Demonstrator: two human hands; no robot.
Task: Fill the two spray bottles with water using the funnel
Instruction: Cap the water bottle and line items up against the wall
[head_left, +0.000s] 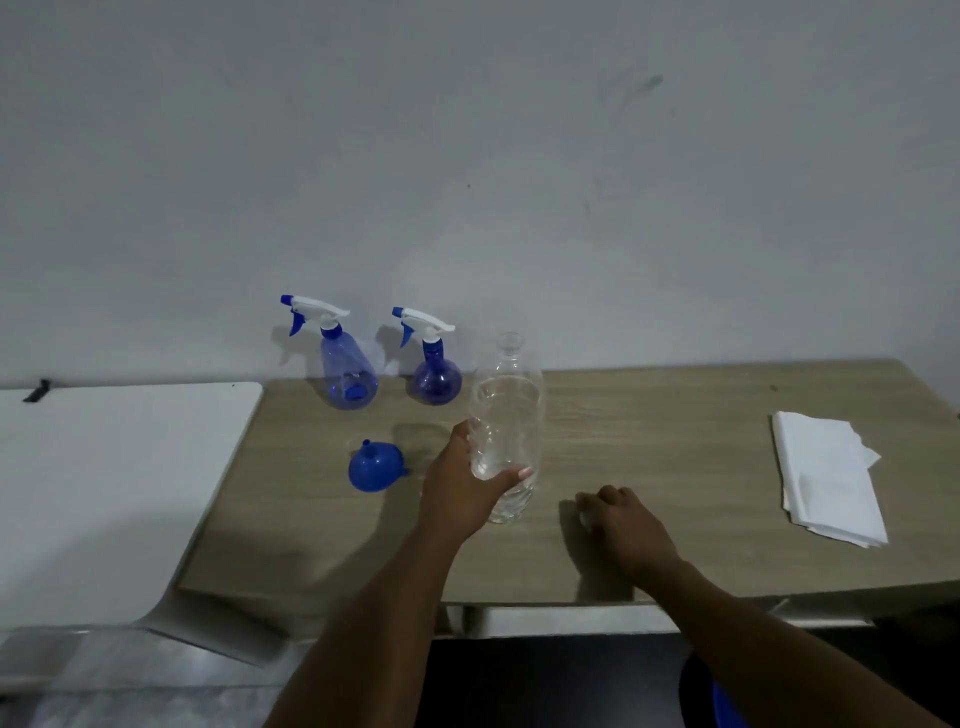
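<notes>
Two blue spray bottles stand by the wall with their white trigger heads on: a taller cone-shaped one (347, 371) and a round one (436, 379). A blue funnel (375, 465) lies mouth-down on the wooden table (649, 441), in front of them. My left hand (460, 486) grips the lower part of a clear plastic water bottle (506, 415), which stands upright with its neck uncapped. To its right, my right hand (621, 525) rests on the table with its fingers curled over a small pale thing that looks like the bottle's cap.
A folded white cloth (826, 473) lies at the table's right end. A white table (119, 467) adjoins on the left. The wall runs right behind the spray bottles.
</notes>
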